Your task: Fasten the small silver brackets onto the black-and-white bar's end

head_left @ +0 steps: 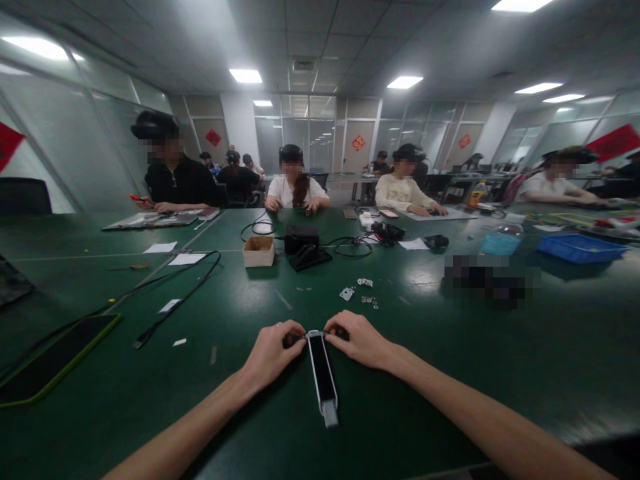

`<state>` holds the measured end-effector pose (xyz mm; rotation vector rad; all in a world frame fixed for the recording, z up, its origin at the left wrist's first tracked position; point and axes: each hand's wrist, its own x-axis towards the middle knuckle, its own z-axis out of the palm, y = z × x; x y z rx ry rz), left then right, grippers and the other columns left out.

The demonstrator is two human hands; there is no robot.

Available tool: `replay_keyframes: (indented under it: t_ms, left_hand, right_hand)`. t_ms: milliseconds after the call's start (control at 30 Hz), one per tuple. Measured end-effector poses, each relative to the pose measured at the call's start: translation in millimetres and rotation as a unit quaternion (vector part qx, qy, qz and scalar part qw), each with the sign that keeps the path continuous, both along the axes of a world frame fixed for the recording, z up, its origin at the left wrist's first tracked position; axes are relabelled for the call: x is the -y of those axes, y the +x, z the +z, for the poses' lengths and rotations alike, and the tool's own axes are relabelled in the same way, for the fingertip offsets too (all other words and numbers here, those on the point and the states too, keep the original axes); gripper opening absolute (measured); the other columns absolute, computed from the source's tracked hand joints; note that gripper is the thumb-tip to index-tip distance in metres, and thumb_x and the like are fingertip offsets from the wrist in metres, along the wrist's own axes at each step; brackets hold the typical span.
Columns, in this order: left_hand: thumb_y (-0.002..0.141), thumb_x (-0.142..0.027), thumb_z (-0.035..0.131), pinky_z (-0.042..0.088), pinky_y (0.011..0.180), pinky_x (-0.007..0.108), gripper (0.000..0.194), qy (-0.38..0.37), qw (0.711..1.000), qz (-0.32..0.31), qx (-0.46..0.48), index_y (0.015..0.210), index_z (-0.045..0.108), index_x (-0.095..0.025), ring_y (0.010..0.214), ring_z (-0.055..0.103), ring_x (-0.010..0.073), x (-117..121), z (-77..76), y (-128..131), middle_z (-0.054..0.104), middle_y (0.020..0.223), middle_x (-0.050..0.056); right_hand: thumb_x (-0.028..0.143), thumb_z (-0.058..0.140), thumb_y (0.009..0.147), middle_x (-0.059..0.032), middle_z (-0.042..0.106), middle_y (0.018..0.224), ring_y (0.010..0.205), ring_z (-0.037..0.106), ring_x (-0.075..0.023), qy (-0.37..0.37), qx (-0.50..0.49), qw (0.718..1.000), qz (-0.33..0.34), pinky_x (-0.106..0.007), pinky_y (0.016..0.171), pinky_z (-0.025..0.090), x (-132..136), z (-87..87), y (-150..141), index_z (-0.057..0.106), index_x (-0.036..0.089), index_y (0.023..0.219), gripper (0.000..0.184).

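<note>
A long, narrow device [323,370] with a white frame and a black face lies on the green table [400,400] in front of me, its grey tab [330,413] pointing towards me. My left hand [275,347] pinches at the far left corner of the device, thumb and fingers closed. At the opposite corner my right hand [361,341] does the same, its fingertips pressed together. Any small part between the fingertips is too small to make out. Beyond my hands lie a small white plate [346,293], several more pale pieces [365,283] and small rings [370,302].
Further back stand a small cardboard box [259,253] and a black device [302,240] with cables. To the left are a black mat with a green edge [60,353] and a cable [185,293]. A blue tray [580,248] sits at right. Several people work across the table.
</note>
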<state>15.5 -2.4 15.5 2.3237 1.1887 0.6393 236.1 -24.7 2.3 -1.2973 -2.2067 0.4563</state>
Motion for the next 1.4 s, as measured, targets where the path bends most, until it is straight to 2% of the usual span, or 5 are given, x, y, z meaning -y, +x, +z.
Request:
replay_keyframes:
  t_ms: [733, 1067, 1400]
  left_hand:
    - [0.081, -0.040, 0.049, 0.051, 0.073, 0.029, 0.030, -0.035, 0.999, -0.029, 0.011, 0.092, 0.069, -0.022, 0.080, 0.066, 0.0211, -5.7, 4.1, -0.7, 0.072, 0.088, 0.001]
    - [0.082, -0.045, 0.048, 0.050, 0.070, 0.029, 0.033, -0.033, 0.999, -0.032, -0.003, 0.095, 0.069, -0.023, 0.076, 0.065, 0.0210, -9.2, -2.6, -3.0, 0.072, 0.088, 0.001]
    - [0.080, -0.045, 0.048, 0.051, 0.070, 0.029, 0.034, -0.036, 0.999, -0.031, -0.001, 0.095, 0.069, -0.022, 0.077, 0.065, 0.0213, -8.2, 0.2, -2.1, 0.072, 0.088, 0.002]
  right_hand:
    - [0.031, 0.049, 0.092, -0.0064, 0.062, 0.098, 0.091, 0.055, -0.0157, 0.061, 0.087, 0.993, 0.048, -0.027, 0.080, 0.045, -2.2, 9.4, 6.2, 0.063, 0.016, 0.103, 0.023]
    - [0.029, 0.054, 0.090, -0.0058, 0.062, 0.097, 0.090, 0.055, -0.0154, 0.060, 0.068, 0.995, 0.049, -0.027, 0.078, 0.046, -3.1, 8.2, 2.7, 0.062, 0.015, 0.101, 0.020]
    - [0.029, 0.056, 0.088, -0.0048, 0.061, 0.098, 0.091, 0.055, -0.0153, 0.043, 0.060, 0.996, 0.051, -0.028, 0.079, 0.046, -7.0, 4.6, 5.5, 0.061, 0.016, 0.100, 0.018]
